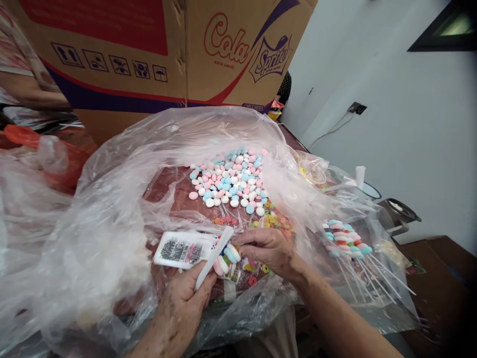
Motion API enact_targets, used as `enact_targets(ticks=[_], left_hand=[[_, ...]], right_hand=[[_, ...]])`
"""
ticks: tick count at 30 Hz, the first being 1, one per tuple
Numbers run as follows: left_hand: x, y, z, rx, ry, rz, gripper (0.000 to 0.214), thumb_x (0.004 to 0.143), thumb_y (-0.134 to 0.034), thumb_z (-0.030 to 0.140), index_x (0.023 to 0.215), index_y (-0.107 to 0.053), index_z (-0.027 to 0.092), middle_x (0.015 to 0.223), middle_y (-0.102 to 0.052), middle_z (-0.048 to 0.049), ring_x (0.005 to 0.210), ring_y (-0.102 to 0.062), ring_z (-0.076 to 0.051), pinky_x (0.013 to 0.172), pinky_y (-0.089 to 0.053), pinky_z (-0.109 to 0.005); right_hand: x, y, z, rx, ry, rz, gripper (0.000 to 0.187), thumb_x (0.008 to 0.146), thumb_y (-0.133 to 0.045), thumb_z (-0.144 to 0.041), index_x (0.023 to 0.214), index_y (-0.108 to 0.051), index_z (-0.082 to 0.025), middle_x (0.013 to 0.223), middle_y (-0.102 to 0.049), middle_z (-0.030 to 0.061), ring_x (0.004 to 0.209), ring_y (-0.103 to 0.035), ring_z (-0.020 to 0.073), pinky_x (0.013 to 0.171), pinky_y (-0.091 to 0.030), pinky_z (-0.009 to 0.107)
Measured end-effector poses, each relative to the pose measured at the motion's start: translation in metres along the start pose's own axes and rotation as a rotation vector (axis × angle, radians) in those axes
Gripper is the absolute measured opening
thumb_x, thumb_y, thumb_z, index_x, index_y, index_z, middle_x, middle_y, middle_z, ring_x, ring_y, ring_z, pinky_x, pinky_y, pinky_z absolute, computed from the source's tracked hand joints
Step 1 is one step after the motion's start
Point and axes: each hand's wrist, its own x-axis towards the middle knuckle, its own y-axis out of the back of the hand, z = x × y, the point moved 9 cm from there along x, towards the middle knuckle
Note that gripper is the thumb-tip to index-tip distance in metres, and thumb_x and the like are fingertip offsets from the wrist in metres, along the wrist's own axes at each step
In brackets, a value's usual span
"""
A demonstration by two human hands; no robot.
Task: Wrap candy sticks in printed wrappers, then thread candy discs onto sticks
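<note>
My left hand (182,303) is closed round a white plastic stick (214,256) that carries a few pastel candy discs (227,258) near its upper part. My right hand (268,251) is curled, its fingertips pinching at the top disc on that stick. Both hands work over a big clear plastic bag (112,214) spread open. Inside it lies a heap of loose pink, blue and white candy discs (231,181), and smaller orange and yellow ring candies (274,219) lie closer to my right hand.
A white packet with a barcode label (181,249) lies left of the stick. Several finished candy sticks (346,241) lie in a bundle at the right. A large cardboard box (149,54) printed Cola and Sprite stands behind. A white wall is at right.
</note>
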Motion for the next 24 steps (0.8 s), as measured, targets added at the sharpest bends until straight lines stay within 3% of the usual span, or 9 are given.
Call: enact_targets(ticks=[5,8,11,13,18,24], left_hand=[[-0.003,0.000,0.007,-0.008,-0.026,0.017,0.031,0.086,-0.057,0.042,0.082,-0.076,0.018,0.049,-0.044,0.0051,0.049,-0.039,-0.014,0.051,-0.028,-0.025],[-0.002,0.003,0.006,-0.060,-0.033,0.045,0.030,0.085,-0.060,0.043,0.086,-0.076,0.018,0.048,-0.045,0.0055,0.048,-0.040,-0.013,0.051,-0.031,-0.024],[-0.001,0.008,0.003,-0.109,-0.051,0.081,0.031,0.085,-0.062,0.045,0.090,-0.075,0.017,0.047,-0.049,0.0049,0.047,-0.043,-0.013,0.051,-0.033,-0.024],[-0.001,0.010,0.000,-0.166,-0.048,0.098,0.033,0.084,-0.065,0.047,0.091,-0.075,0.016,0.047,-0.050,0.0046,0.047,-0.044,-0.013,0.050,-0.035,-0.023],[-0.004,0.015,-0.018,-0.279,0.092,0.153,0.044,0.078,-0.070,0.051,0.104,-0.075,0.016,0.045,-0.049,0.0063,0.036,-0.031,-0.008,0.035,-0.021,-0.020],[-0.002,0.016,-0.017,-0.279,0.082,0.159,0.043,0.077,-0.070,0.050,0.102,-0.076,0.015,0.046,-0.051,0.0051,0.036,-0.031,-0.007,0.032,-0.020,-0.018]], right_hand=[[0.003,0.001,0.001,0.038,-0.042,-0.046,0.022,0.085,-0.071,-0.036,0.100,-0.078,-0.020,0.088,-0.076,0.0019,0.076,-0.068,0.0142,0.069,-0.054,0.024],[0.014,0.032,0.002,-0.020,-0.069,0.090,0.032,0.091,-0.062,-0.040,0.112,-0.070,-0.019,0.090,-0.074,0.0031,0.071,-0.066,0.0145,0.065,-0.054,0.026],[0.025,0.070,0.011,-0.624,-0.199,0.255,0.027,0.097,-0.045,-0.031,0.103,-0.068,-0.018,0.082,-0.071,0.0028,0.069,-0.063,0.0148,0.063,-0.047,0.025],[0.033,0.078,0.017,-1.003,-0.275,0.239,0.026,0.097,-0.043,-0.024,0.091,-0.067,-0.018,0.081,-0.068,0.0039,0.071,-0.060,0.0157,0.065,-0.043,0.026],[0.043,0.060,0.028,-1.223,-0.243,0.132,0.018,0.093,-0.049,-0.012,0.085,-0.064,-0.017,0.095,-0.065,0.0115,0.088,-0.056,0.0220,0.075,-0.040,0.030],[0.048,0.032,0.035,-1.280,-0.196,0.025,0.017,0.090,-0.052,-0.007,0.086,-0.062,-0.020,0.096,-0.067,0.0081,0.094,-0.056,0.0215,0.080,-0.040,0.028]])
